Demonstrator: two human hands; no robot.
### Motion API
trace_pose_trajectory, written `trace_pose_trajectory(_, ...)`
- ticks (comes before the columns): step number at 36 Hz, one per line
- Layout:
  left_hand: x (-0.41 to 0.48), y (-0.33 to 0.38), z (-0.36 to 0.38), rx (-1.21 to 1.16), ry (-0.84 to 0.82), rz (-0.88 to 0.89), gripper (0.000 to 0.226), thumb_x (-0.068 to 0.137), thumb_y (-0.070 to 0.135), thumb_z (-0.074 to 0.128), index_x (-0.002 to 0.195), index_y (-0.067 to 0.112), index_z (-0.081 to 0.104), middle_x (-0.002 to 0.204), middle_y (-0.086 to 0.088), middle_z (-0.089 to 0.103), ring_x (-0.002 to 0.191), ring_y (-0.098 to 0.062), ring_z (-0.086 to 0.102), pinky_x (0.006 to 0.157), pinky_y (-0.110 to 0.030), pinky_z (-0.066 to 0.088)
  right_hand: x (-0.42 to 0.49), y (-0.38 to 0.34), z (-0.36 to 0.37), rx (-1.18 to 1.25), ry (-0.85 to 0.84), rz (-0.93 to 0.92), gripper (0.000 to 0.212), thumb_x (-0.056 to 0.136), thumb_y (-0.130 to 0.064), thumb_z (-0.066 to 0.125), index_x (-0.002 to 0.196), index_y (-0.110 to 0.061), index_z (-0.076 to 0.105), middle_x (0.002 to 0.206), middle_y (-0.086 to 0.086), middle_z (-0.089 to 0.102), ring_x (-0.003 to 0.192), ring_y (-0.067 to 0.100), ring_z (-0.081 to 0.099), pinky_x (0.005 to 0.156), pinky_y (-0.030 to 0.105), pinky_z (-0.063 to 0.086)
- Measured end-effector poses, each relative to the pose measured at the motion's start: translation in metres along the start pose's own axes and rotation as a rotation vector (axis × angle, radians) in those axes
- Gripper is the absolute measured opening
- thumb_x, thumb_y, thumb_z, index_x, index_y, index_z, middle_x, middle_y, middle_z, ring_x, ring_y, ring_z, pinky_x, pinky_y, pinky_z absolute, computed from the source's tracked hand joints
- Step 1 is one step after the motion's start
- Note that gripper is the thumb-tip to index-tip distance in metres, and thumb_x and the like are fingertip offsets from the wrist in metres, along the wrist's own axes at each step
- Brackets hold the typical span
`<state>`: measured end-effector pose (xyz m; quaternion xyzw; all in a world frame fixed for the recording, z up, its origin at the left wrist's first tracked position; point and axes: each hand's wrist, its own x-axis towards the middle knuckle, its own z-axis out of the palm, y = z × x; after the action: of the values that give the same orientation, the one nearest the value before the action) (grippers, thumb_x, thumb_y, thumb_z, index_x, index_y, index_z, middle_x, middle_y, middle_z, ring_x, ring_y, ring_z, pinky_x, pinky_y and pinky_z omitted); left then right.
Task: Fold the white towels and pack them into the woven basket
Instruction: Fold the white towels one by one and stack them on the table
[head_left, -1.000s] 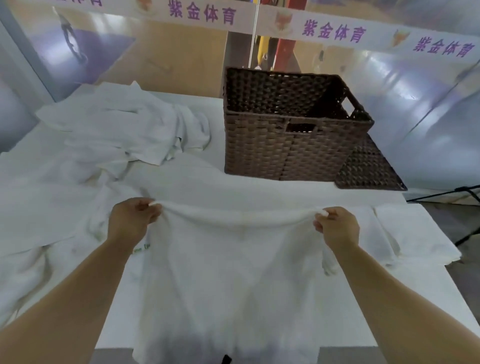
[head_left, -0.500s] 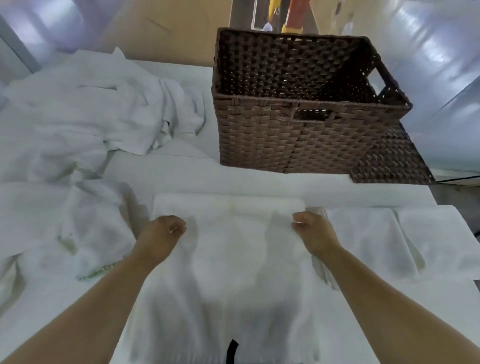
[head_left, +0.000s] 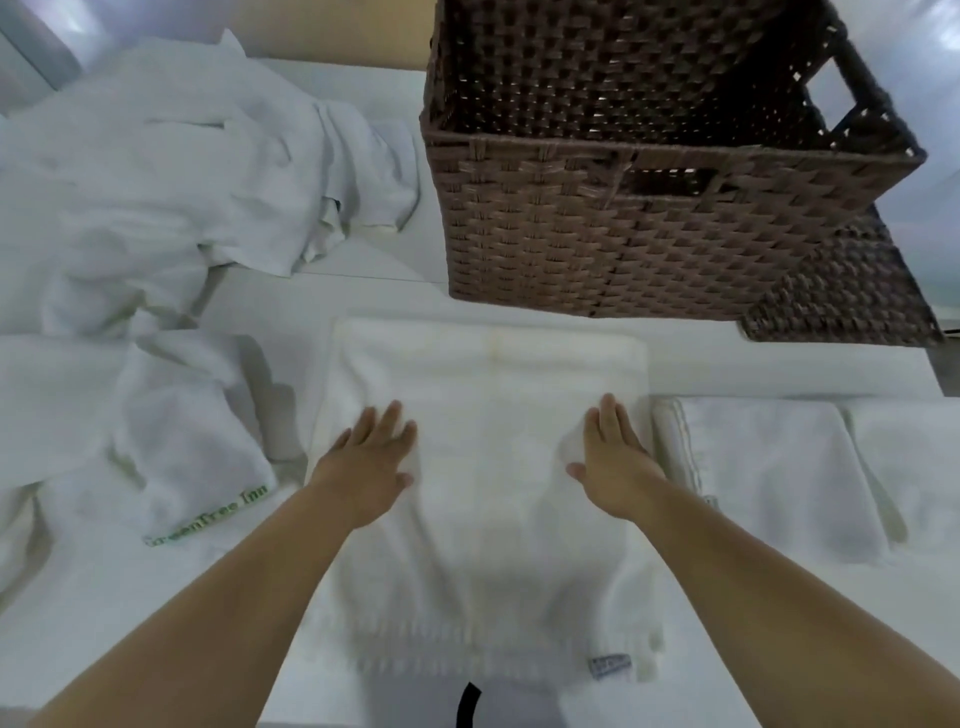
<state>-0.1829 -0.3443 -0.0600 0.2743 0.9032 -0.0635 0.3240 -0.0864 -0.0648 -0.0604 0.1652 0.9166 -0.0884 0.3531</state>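
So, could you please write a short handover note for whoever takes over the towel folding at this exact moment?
Left hand: open, flat on the towel being folded.
Right hand: open, flat on the same towel.
That towel lies spread in front of the woven basket, its near edge hanging off the table.
Folded towels sit to its right. A crumpled pile waits at the left, along with one marked towel with green lettering.
Done: a few towels folded; the visible part of the basket holds none.
Left: finish this fold, fold the pile, pack everything.
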Motion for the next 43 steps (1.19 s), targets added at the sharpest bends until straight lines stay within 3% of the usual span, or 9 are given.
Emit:
trace_pose_trajectory(7, -0.016, -0.001, 0.007, -0.056, 0.046, -0.064, 0.066, 0.097, 0.050, 0.035, 0.149, 0.036, -0.003, 0.156, -0.009, -0.021, 0.145, -0.026, -0.014, 0.116, -0.039, 0.012, -0.017, -0.003, 0.008, 0.076, 0.106, -0.013, 0.069, 0.101, -0.037, 0.035, 0.151, -0.011, -0.005, 0.157, 0.005, -0.024, 0.145, 0.022, -0.016, 0.117, 0.035, 0.008)
trace_pose_trajectory(13, -0.049, 0.003, 0.028, -0.157, 0.179, -0.038, 0.058, 0.096, 0.045, 0.040, 0.148, 0.025, 0.023, 0.158, -0.002, -0.001, 0.145, -0.024, 0.005, 0.114, -0.037, 0.024, -0.060, -0.012, 0.037, 0.146, 0.209, -0.155, 0.057, 0.099, -0.037, 0.043, 0.149, -0.020, 0.021, 0.159, -0.002, -0.001, 0.146, 0.019, 0.000, 0.112, 0.034, 0.027)
trace_pose_trajectory(18, -0.083, 0.016, 0.054, -0.253, 0.238, 0.061, 0.054, 0.091, 0.038, 0.054, 0.141, 0.025, 0.038, 0.155, -0.001, 0.010, 0.138, -0.023, 0.023, 0.111, -0.032, 0.027, -0.095, -0.021, 0.074, 0.121, 0.235, -0.228, 0.049, 0.097, -0.039, 0.045, 0.142, -0.022, 0.034, 0.155, -0.002, 0.013, 0.142, 0.019, 0.008, 0.110, 0.031, 0.029)
trace_pose_trajectory(23, -0.110, 0.021, 0.085, -0.265, 0.244, 0.160, 0.058, 0.085, 0.035, 0.060, 0.138, 0.026, 0.039, 0.142, 0.000, 0.024, 0.130, -0.021, 0.029, 0.105, -0.030, 0.032, -0.121, -0.024, 0.109, 0.074, 0.245, -0.172, 0.049, 0.095, -0.047, 0.045, 0.137, -0.023, 0.037, 0.139, 0.001, 0.028, 0.131, 0.022, 0.022, 0.106, 0.029, 0.030)
trace_pose_trajectory(27, -0.124, 0.014, 0.103, -0.155, 0.230, 0.258, 0.057, 0.084, 0.038, 0.064, 0.136, 0.023, 0.045, 0.142, -0.003, 0.035, 0.137, -0.026, 0.025, 0.112, -0.038, 0.027, -0.135, -0.021, 0.127, 0.125, 0.246, -0.159, 0.057, 0.092, -0.047, 0.050, 0.142, -0.027, 0.031, 0.150, -0.001, 0.017, 0.137, 0.021, 0.018, 0.110, 0.032, 0.025)
trace_pose_trajectory(30, -0.130, 0.010, 0.104, -0.125, 0.339, 0.324, 0.048, 0.067, 0.023, 0.085, 0.111, 0.012, 0.069, 0.123, -0.014, 0.059, 0.120, -0.040, 0.051, 0.093, -0.050, 0.048, -0.141, -0.021, 0.136, 0.119, 0.225, -0.160, 0.065, 0.092, -0.049, 0.049, 0.147, -0.027, 0.023, 0.156, -0.005, 0.005, 0.143, 0.018, 0.007, 0.112, 0.033, 0.022)
trace_pose_trajectory(33, -0.130, 0.009, 0.100, -0.058, 0.438, 0.367, 0.045, 0.050, 0.019, 0.093, 0.089, 0.010, 0.075, 0.105, -0.014, 0.069, 0.099, -0.040, 0.065, 0.073, -0.049, 0.057, -0.142, -0.023, 0.141, 0.119, 0.234, -0.133, 0.063, 0.094, -0.048, 0.048, 0.148, -0.026, 0.023, 0.158, -0.004, 0.002, 0.145, 0.019, 0.006, 0.114, 0.034, 0.021)
trace_pose_trajectory(39, -0.127, 0.006, 0.097, 0.049, 0.511, 0.431, 0.045, 0.047, 0.006, 0.092, 0.089, 0.005, 0.074, 0.095, -0.011, 0.073, 0.088, -0.034, 0.070, 0.061, -0.042, 0.059, -0.139, -0.026, 0.143, -0.016, 0.278, -0.165, 0.055, 0.099, -0.043, 0.039, 0.146, -0.017, 0.028, 0.158, 0.005, 0.009, 0.145, 0.024, 0.012, 0.114, 0.036, 0.019)
trace_pose_trajectory(43, -0.128, 0.004, 0.093, 0.041, 0.483, 0.438, 0.043, 0.054, 0.001, 0.086, 0.095, 0.002, 0.070, 0.090, -0.013, 0.072, 0.085, -0.035, 0.070, 0.058, -0.040, 0.058, -0.141, -0.024, 0.144, -0.122, 0.311, -0.229, 0.047, 0.100, -0.025, 0.041, 0.144, -0.008, 0.036, 0.153, 0.013, 0.029, 0.142, 0.031, 0.025, 0.112, 0.042, 0.027)
